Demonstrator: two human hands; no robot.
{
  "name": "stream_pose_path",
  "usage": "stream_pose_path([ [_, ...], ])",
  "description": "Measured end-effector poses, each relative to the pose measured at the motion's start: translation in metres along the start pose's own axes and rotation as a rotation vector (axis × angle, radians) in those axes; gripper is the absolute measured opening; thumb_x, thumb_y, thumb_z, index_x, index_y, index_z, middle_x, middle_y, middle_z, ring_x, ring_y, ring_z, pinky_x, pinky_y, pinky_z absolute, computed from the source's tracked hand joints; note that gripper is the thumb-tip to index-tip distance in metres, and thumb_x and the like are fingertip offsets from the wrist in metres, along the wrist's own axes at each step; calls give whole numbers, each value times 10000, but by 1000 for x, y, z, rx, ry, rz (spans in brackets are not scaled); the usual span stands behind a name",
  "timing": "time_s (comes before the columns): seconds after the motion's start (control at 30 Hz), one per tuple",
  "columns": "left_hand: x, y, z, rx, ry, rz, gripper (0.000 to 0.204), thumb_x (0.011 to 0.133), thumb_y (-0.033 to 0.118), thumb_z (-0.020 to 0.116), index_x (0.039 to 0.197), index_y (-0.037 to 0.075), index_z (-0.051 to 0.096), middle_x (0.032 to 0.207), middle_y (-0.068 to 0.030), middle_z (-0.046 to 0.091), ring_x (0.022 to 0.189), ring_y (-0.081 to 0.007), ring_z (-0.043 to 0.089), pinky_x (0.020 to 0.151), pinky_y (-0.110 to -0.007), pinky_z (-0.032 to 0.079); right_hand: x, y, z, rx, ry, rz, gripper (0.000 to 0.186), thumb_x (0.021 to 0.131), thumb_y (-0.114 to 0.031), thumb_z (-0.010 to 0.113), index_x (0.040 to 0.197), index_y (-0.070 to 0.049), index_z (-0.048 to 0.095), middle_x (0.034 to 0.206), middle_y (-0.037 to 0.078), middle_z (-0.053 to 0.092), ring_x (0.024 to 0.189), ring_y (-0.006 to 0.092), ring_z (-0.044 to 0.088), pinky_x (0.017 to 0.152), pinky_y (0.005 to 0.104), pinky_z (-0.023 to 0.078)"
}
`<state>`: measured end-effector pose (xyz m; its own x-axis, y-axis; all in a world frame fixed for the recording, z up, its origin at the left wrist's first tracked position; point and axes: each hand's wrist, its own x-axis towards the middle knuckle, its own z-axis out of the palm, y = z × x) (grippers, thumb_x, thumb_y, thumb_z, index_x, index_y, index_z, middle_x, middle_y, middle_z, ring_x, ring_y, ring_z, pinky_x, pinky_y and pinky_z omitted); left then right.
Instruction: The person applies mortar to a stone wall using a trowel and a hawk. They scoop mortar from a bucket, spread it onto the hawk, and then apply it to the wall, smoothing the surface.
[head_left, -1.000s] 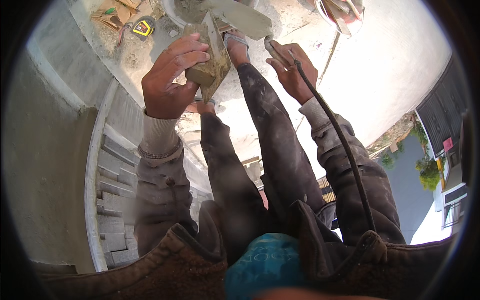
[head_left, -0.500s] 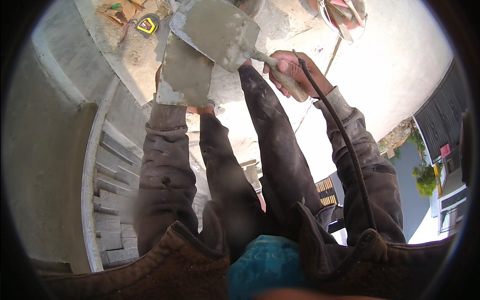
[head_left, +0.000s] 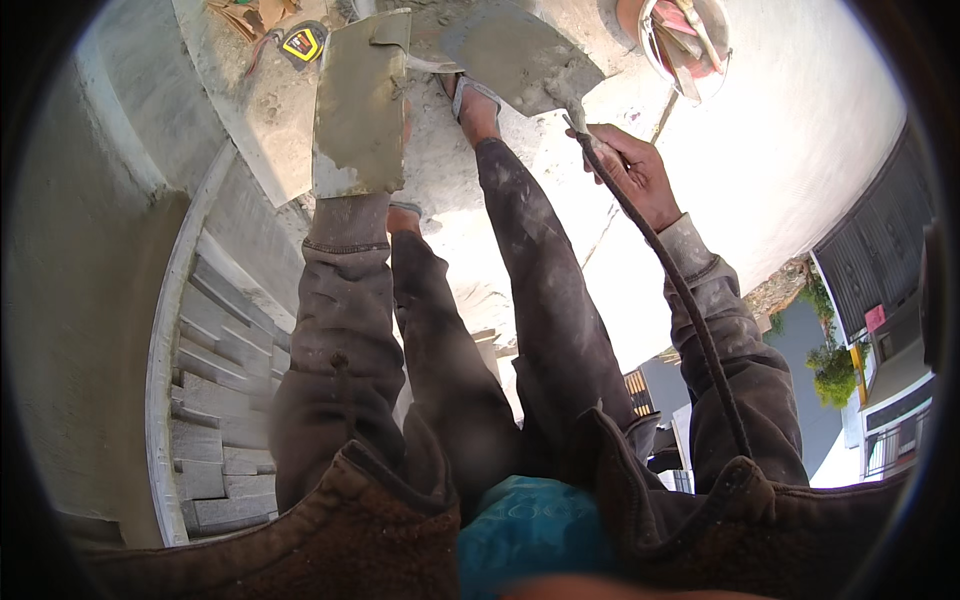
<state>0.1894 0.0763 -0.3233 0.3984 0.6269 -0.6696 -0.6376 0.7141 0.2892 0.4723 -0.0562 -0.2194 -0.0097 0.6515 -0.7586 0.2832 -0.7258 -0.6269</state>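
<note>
My left hand [head_left: 407, 120] is nearly all hidden beneath a rectangular plastering float [head_left: 358, 125]. The float's upturned face is coated with wet grey mortar, with a small ridge at its far right corner. Off to the right, my right hand [head_left: 638, 172] is closed round the handle of a trowel. The wide trowel blade [head_left: 510, 58] points away to the left, smeared with the same mortar, and is apart from the float. A dark cord [head_left: 670, 265] hangs across the view in front of my right hand and sleeve.
A bucket [head_left: 722, 55] of tools stands at the far right. At the far left, a yellow and black tape measure [head_left: 302, 44] lies near brown scraps [head_left: 250, 17]. A stone-clad wall [head_left: 225, 440] runs along my left. My sandalled foot [head_left: 478, 108] is below the trowel.
The trowel has come off the float and moved right, together with my right hand. The float now shows its whole face and sits slightly farther away, its mortar spread toward the far end.
</note>
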Motion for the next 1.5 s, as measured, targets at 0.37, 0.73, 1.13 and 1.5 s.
stream_pose_path([
  [0.37,-14,-1,-58,-15,26,-69,397,999,193,530,1339,-12,522,1224,-130,639,1065,-254,654,903,-382,553,3,6,38,-705,285,-541,326,815,-318,781,1116,-212,711,969,-13,657,792,192,646,672,344,498],
  [0.73,-19,-3,-65,-126,347,172,365,1046,215,490,1346,7,480,1300,-153,572,1202,-315,571,1018,-494,487,74,-37,25,-691,369,-27,405,970,-440,624,1171,-96,696,992,142,739,809,313,730,683,393,576],
  [1.13,-8,-16,-21,-143,371,289,515,1040,108,475,1513,117,272,1515,-149,372,1423,-370,350,1144,-700,284,62,12,70,-752,480,-12,294,964,-338,621,1176,-134,637,1005,43,693,826,295,694,684,396,551],
  [1.5,0,-13,-45,36,123,255,605,931,-5,576,1479,155,374,1396,-98,510,1303,-311,493,1066,-631,411,55,-11,52,-872,295,-32,321,970,-389,599,1160,-140,671,959,67,715,763,296,716,646,420,566],
])
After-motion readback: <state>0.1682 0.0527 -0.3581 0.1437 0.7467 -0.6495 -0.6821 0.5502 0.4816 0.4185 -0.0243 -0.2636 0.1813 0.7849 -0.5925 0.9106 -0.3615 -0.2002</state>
